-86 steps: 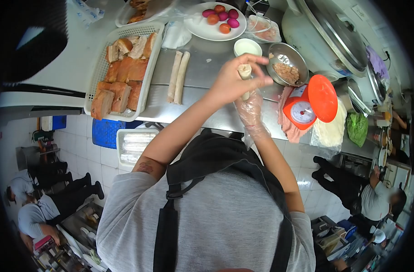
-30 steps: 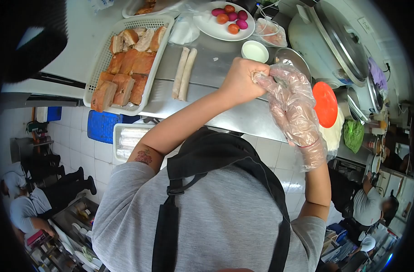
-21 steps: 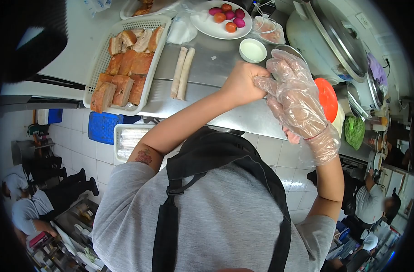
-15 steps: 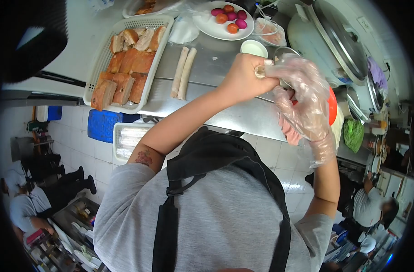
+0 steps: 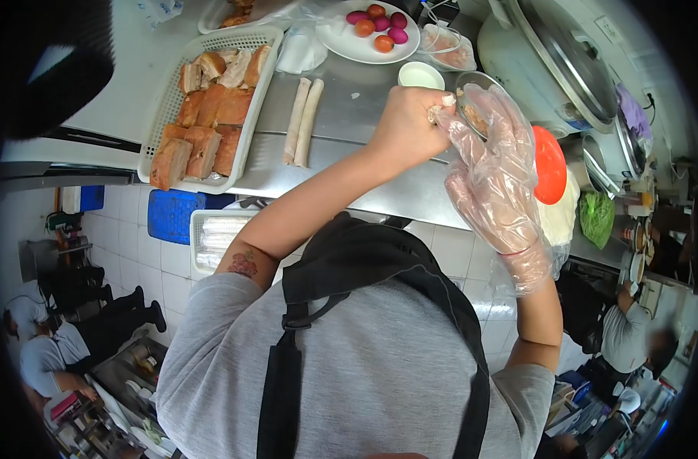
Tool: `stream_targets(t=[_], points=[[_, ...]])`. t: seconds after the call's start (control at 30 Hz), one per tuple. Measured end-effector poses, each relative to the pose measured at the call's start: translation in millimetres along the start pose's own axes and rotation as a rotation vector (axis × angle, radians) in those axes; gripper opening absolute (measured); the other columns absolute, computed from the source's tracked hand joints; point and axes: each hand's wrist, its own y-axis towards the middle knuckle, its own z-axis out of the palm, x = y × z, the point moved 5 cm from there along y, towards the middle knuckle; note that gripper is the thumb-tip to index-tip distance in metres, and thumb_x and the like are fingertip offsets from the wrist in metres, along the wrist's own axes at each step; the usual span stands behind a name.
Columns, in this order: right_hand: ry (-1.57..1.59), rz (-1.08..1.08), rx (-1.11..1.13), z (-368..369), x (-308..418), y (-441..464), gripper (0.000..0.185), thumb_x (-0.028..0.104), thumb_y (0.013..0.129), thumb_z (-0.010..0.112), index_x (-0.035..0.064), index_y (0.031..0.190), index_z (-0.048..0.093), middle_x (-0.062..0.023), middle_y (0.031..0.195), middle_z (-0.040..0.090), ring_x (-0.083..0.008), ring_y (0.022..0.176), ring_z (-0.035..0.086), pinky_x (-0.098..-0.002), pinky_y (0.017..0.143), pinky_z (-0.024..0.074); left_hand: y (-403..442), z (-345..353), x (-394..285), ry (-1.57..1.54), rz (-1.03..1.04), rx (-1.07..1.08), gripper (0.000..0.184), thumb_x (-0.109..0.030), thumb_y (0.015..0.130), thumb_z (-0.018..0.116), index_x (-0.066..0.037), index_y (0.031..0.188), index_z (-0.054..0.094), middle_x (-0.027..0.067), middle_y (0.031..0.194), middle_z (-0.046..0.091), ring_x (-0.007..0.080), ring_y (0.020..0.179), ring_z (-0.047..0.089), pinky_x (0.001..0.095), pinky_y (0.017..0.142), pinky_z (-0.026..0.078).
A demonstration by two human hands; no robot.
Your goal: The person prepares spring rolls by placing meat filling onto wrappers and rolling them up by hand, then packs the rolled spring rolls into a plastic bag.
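My bare left hand (image 5: 410, 122) is closed around a pale wrapped roll (image 5: 435, 115); only its end shows beside the thumb, and most of it is hidden in the fist. In a clear plastic glove, my right hand (image 5: 496, 164) has its fingers stretched out, one digit touching the roll's end. Just beyond it, a metal bowl (image 5: 473, 116) with some light brown food is partly covered by the glove. A small white bowl (image 5: 422, 75) stands behind my left fist. Two long pale rolls (image 5: 303, 122) lie side by side on the steel counter (image 5: 341, 99).
A white perforated basket (image 5: 247, 145) of roasted pork slabs (image 5: 202, 149) sits at left. Behind are a plate (image 5: 341, 47) of tomatoes and magenta egg-shaped items and a big lidded pot (image 5: 517, 69). A red dish (image 5: 549, 164) is at right. Other people (image 5: 632, 336) stand on both sides.
My right hand has opened out from its pinch at the roll's end and shifted slightly left and down, uncovering more of the red dish and metal bowl. My left hand stays closed.
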Motion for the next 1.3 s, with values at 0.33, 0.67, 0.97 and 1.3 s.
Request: stream_targets(t=[0.33, 0.67, 0.97, 1.3], points=[[0.201, -0.022, 0.040, -8, -19, 18, 0.045, 0.011, 0.065, 0.075, 0.0154, 0.110, 0.072, -0.0110, 0.132, 0.057, -0.0378, 0.134, 0.047, -0.0500, 0.111, 0.0400, -3, 9, 7, -0.094, -0.157, 0.280, 0.010, -0.009, 0.082, 0.072, 0.000, 0.087, 0.074, 0.0033, 0.072, 0.069, 0.0072, 0.069, 0.060, 0.0288, 0.065, 0.049], [0.361, -0.037, 0.031, -2, -20, 19, 0.044, 0.012, 0.065, 0.077, 0.0196, 0.108, 0.075, -0.0074, 0.136, 0.057, -0.0364, 0.135, 0.047, -0.0489, 0.113, 0.0391, -5, 7, 1, -0.242, -0.226, 0.432, 0.030, -0.028, 0.085, 0.073, 0.002, 0.089, 0.074, 0.0080, 0.075, 0.072, 0.0130, 0.072, 0.064, 0.0335, 0.072, 0.051], [0.299, -0.059, -0.026, -2, -18, 20, 0.041, 0.011, 0.064, 0.079, 0.0183, 0.104, 0.077, -0.0047, 0.143, 0.058, -0.0367, 0.145, 0.039, -0.0502, 0.118, 0.0351, 0, 1, 2, -0.230, -0.160, 0.355, 0.030, -0.024, 0.080, 0.075, 0.005, 0.088, 0.074, 0.0124, 0.073, 0.071, 0.0140, 0.070, 0.065, 0.0341, 0.070, 0.052], [0.110, -0.131, 0.163, 6, -16, 23, 0.041, 0.012, 0.067, 0.079, 0.0154, 0.108, 0.076, -0.0063, 0.147, 0.056, -0.0362, 0.146, 0.038, -0.0559, 0.120, 0.0287, -2, 2, 10, -0.037, -0.163, 0.427, 0.024, -0.012, 0.078, 0.073, 0.003, 0.097, 0.075, 0.0083, 0.082, 0.075, 0.0077, 0.080, 0.065, 0.0309, 0.074, 0.052]])
